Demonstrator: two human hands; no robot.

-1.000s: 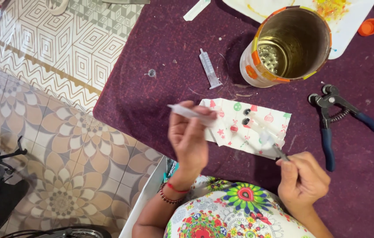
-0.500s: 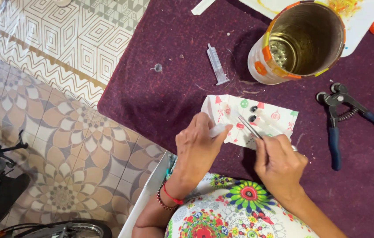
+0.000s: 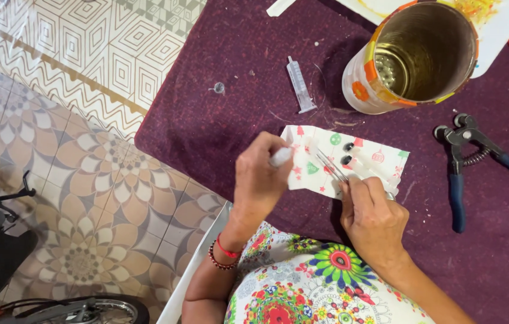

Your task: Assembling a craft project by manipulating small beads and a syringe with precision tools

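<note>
Purple-covered desk (image 3: 218, 114) over patterned tile floor (image 3: 68, 180). Left hand (image 3: 260, 177) fingers clamped on white tube (image 3: 280, 157); right hand (image 3: 373, 219) fingers pinching tweezers (image 3: 331, 166) over printed napkin (image 3: 374, 159). Tin can (image 3: 413, 57), pliers (image 3: 467, 162), syringe (image 3: 299, 84) nearby.

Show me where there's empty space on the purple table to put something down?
Bare purple cloth lies left of the clear plastic syringe, and between the decorated metal can and blue-handled pliers. It is crowded around the patterned paper napkin, where both hands work.
</note>
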